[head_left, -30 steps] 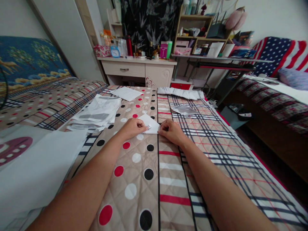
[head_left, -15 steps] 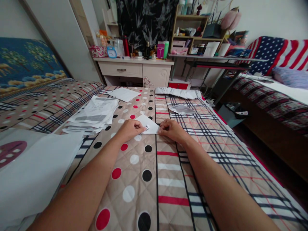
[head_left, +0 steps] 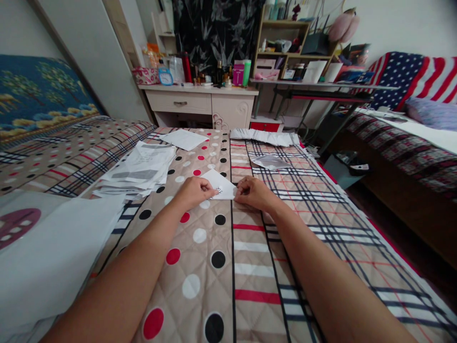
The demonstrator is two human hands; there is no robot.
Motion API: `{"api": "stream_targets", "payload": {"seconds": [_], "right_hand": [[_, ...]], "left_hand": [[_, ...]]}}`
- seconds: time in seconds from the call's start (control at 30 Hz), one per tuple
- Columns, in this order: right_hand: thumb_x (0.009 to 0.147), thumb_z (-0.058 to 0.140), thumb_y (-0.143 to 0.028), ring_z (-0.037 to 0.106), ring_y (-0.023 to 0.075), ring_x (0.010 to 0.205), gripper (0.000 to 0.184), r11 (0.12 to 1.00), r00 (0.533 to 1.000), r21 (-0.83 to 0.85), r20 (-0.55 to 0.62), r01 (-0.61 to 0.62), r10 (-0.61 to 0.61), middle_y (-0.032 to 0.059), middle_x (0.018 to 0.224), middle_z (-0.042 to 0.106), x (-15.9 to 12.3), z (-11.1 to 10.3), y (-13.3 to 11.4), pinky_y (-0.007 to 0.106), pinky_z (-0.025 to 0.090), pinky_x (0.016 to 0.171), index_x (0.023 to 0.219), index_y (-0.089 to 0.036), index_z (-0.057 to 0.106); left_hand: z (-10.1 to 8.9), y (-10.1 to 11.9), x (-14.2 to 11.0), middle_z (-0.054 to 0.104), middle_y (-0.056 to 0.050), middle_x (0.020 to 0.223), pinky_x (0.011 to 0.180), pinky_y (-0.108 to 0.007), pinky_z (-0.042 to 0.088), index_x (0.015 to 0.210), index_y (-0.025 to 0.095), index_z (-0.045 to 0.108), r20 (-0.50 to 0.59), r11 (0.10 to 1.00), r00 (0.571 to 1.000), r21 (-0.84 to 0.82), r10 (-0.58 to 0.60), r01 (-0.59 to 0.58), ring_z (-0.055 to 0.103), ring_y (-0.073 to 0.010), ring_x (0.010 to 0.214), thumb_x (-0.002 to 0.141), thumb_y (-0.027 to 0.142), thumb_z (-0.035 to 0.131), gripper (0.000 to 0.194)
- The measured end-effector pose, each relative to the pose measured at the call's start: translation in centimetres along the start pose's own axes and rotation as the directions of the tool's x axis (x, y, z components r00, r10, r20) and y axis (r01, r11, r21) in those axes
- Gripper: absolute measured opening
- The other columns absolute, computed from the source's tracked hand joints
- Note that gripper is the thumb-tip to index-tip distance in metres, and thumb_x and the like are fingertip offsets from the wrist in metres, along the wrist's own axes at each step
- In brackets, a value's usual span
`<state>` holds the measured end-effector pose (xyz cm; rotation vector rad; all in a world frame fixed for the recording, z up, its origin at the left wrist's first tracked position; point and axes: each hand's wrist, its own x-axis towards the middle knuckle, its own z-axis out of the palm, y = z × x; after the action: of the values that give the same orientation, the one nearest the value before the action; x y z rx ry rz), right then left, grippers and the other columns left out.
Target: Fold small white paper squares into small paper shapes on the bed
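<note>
A small white sheet of paper (head_left: 222, 183) with dark handwriting on it lies on the patterned bedspread (head_left: 200, 281), its far edge coming to a point. My left hand (head_left: 195, 191) pinches its left side between thumb and fingers. At the right corner, my right hand (head_left: 252, 191) has its fingertips closed on the paper too. The corners under my fingers are hidden. To the left rests a stack of printed paper sheets (head_left: 139, 166), and another white sheet (head_left: 185, 139) lies beyond it.
A row of folded white paper (head_left: 264, 137) and a greyish paper piece (head_left: 271, 162) lie farther right. Large white sheets (head_left: 53, 257) cover the near left. Behind the bed stand a dresser (head_left: 200, 102) and a desk; a grey bin (head_left: 344, 169) is on the floor at right.
Both hands keep their pinch with almost no movement. The handwriting on the paper shows slightly more clearly.
</note>
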<state>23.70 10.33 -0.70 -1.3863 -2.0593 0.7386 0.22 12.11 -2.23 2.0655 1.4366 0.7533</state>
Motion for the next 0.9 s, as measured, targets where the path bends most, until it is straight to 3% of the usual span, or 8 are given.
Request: {"api": "stream_targets", "payload": {"seconds": [0.1,0.2,0.33,0.63,0.9], "right_hand": [[0.063,0.066,-0.014,0.058,0.0120,0.063,0.003,0.989,0.997,0.131,0.027,-0.071,0.068,0.0006,0.067,0.066,0.1,-0.3,0.7,0.022,0.044,0.061,0.062,-0.015,0.067],[0.063,0.064,-0.017,0.056,0.0107,0.059,0.005,0.922,0.984,0.347,0.001,-0.170,0.180,-0.0008,0.064,0.065,0.1,-0.6,1.2,0.021,0.042,0.056,0.067,-0.015,0.066],[0.060,0.065,-0.019,0.055,0.0101,0.057,0.009,0.847,0.973,0.500,-0.032,-0.183,0.229,-0.0012,0.064,0.065,0.1,-0.7,1.3,0.021,0.042,0.055,0.068,-0.015,0.065],[0.065,0.064,-0.025,0.050,0.0092,0.052,0.010,0.893,0.965,0.416,-0.112,-0.172,0.238,-0.0012,0.056,0.060,0.2,-0.1,0.8,0.021,0.039,0.050,0.063,-0.015,0.063],[0.073,0.066,-0.031,0.055,0.0120,0.057,0.017,0.973,0.945,0.169,-0.259,-0.158,0.199,0.0025,0.064,0.066,0.1,0.8,0.1,0.023,0.038,0.053,0.069,-0.015,0.067]], "left_hand": [[0.1,-0.2,0.1,0.063,-0.002,0.059,0.049,-0.022,0.035,0.064,0.014,0.069,0.005,1.000,1.000,-0.011,0.004,-0.004,0.049,-0.0104,0.053,0.069,0.042,0.071,0.028],[0.2,-0.3,0.1,0.063,-0.002,0.059,0.049,-0.022,0.035,0.065,0.015,0.069,0.010,1.000,1.000,-0.029,-0.003,0.003,0.049,-0.0106,0.053,0.068,0.042,0.072,0.027],[0.2,-0.2,0.0,0.062,-0.002,0.059,0.048,-0.022,0.034,0.065,0.015,0.069,0.008,0.999,1.000,-0.035,-0.005,0.005,0.049,-0.0105,0.053,0.067,0.041,0.072,0.027],[0.2,-0.3,0.0,0.063,-0.002,0.060,0.048,-0.022,0.035,0.064,0.015,0.068,0.010,0.999,1.000,-0.033,0.006,-0.005,0.050,-0.0106,0.053,0.068,0.041,0.072,0.027],[0.2,-0.3,0.0,0.063,-0.002,0.060,0.048,-0.022,0.035,0.064,0.015,0.069,0.011,1.000,1.000,-0.029,0.008,-0.008,0.049,-0.0105,0.053,0.068,0.041,0.072,0.027]]}}
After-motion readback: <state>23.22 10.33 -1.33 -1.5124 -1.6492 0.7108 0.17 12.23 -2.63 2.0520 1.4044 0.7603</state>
